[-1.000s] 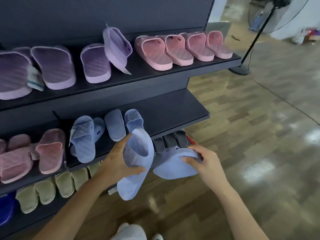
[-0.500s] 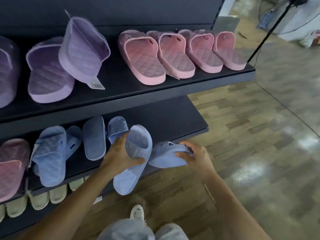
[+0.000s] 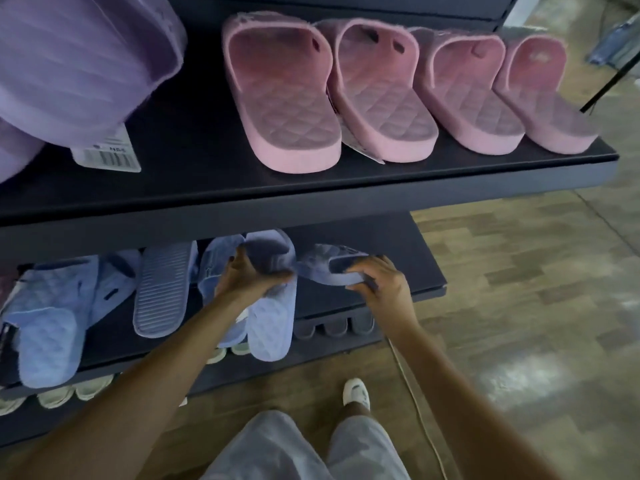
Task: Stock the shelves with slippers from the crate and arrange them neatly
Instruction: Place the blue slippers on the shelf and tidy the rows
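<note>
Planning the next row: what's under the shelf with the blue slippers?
Toes of dark slippers and pale slippers stick out below; the shelf covers everything behind them.

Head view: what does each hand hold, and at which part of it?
The left hand grips one blue slipper around its strap end. The right hand pinches a second blue slipper by its sole edge.
</note>
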A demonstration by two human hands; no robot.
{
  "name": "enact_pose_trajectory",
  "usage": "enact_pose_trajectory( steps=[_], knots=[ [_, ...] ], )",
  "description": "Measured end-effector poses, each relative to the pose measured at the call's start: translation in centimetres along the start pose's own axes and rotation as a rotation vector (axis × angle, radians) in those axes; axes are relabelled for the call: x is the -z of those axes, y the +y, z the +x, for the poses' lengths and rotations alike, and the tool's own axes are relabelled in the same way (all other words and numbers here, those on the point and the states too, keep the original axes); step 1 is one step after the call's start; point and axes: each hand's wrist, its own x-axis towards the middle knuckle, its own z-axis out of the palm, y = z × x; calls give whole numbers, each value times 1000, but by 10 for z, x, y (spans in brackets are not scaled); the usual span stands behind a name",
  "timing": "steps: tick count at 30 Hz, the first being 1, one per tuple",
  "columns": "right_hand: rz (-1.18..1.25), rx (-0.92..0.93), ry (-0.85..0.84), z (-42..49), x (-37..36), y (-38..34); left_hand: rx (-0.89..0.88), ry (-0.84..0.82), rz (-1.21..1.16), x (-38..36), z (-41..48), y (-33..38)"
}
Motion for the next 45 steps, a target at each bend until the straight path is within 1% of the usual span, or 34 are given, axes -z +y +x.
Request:
enact_pose_trajectory(
  steps=[3,5,7,10,13,15,20,24,26,27,29,32,36,39,42,45],
  knots=[
    [-1,-27,25,11,-25,36,20,51,-27,-30,79,-34],
    [33,-41,24,16,-39,54,56,96,-50,-42,106,-37],
    [79,-29,80,22,-49,63,78,110,-12,-36,81,-2],
    [152,38,150,33,-58,64,112,133,32,-43,86,18],
    [158,124,127,38,-64,69,132,147,40,-45,103,20],
    [136,133,113,30,-68,71,159,138,56,-41,106,17],
    [122,110,148,24,-61,68,197,101,64,-30,99,4],
    [145,140,158,38,-66,62,158,146,24,-24,97,4],
    [156,70,107,39,-78,70,175,173,58,-25,96,10],
    [153,35,65,37,-86,76,184,183,119,-26,95,12],
    [135,21,-39,28,-99,89,198,180,198,-31,95,12],
    [128,-30,-154,12,-108,104,223,155,193,-41,98,5],
    [13,-87,-308,-4,-114,117,206,173,305,-56,97,6],
    [-38,-50,-350,-8,-119,119,186,192,345,-64,97,4],
    [-48,-32,-386,-9,-121,116,150,265,403,-73,95,0],
    [-12,-110,-434,-5,-117,110,90,266,429,-75,91,-3]
  ],
)
